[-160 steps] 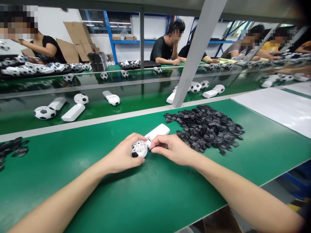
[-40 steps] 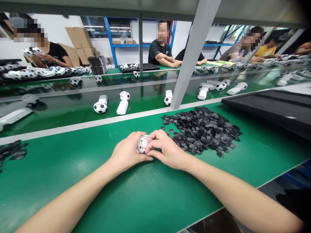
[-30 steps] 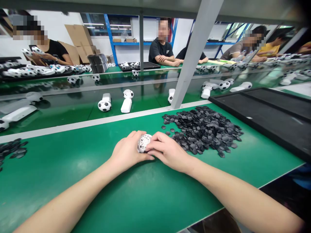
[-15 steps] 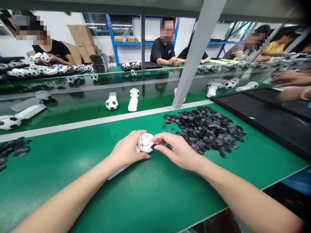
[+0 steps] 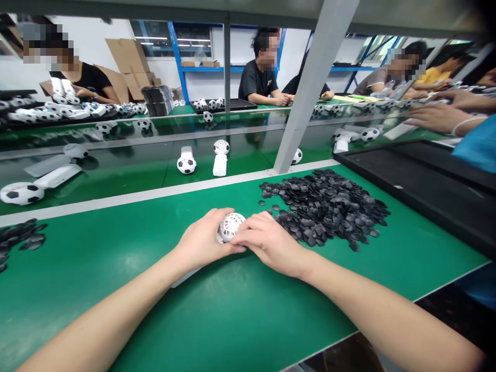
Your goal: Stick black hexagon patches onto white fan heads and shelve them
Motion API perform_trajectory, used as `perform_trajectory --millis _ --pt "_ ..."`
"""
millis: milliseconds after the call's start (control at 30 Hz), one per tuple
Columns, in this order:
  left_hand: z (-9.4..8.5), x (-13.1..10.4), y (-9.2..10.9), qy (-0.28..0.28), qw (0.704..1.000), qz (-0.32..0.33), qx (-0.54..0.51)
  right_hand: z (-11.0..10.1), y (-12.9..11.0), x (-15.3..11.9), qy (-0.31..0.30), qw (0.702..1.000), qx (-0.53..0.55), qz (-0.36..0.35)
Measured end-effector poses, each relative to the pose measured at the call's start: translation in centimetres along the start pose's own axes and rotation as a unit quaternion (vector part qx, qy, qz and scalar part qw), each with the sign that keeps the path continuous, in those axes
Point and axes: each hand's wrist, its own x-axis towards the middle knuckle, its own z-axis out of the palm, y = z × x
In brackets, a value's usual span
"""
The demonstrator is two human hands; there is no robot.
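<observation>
A white ball-shaped item with an openwork face (image 5: 232,226) is held by my left hand (image 5: 203,237), its fingers and thumb wrapped round it over the green table (image 5: 217,320). Part of a white handle shows beneath the left wrist. My right hand (image 5: 273,243) presses its closed fingertips against the right side of the ball; whatever lies under them is hidden. To the right of that hand spreads a heap of small black pieces (image 5: 329,206).
Beyond a pale rail (image 5: 155,193), white items with football-patterned heads (image 5: 186,164) lie on a green belt. A slanted metal post (image 5: 306,98) rises ahead. Black tray (image 5: 426,191) at right, near a person's hands (image 5: 442,116). More black pieces (image 5: 23,240) lie at left. Several people sit opposite.
My right fingers have moved left onto the ball, and the black piece seen at their tips is now hidden. Items on the near belt have shifted right. The person's hands at right have moved up.
</observation>
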Motion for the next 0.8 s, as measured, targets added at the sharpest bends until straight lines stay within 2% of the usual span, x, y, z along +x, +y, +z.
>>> perform_trajectory --millis 233,367,467,533,600,700,800 --pt "0.0 0.0 -0.2 0.003 1.000 -0.001 -0.012 0.6 0.9 0.2 0.071 0.985 0.097 0.120" --pt "-0.1 -0.1 0.1 0.009 1.000 0.000 -0.005 0.9 0.8 0.1 0.009 0.978 0.144 0.149" --pt "-0.1 -0.1 0.4 0.020 1.000 -0.004 0.016 1.0 0.7 0.3 0.012 0.976 0.144 0.160" --pt "-0.1 -0.1 0.5 0.015 1.000 -0.004 0.027 0.6 1.4 0.7 0.007 0.974 0.153 0.164" --pt "-0.1 -0.1 0.4 0.004 0.999 -0.004 0.036 -0.2 3.1 1.1 0.017 0.976 0.123 0.182" --pt "-0.3 0.0 0.0 -0.016 0.999 -0.010 0.050 -1.3 6.2 1.3 0.055 0.964 -0.038 0.256" --pt "-0.8 0.2 -0.6 -0.041 0.997 0.014 0.067 -1.8 8.3 1.1 0.036 0.945 -0.109 0.307"
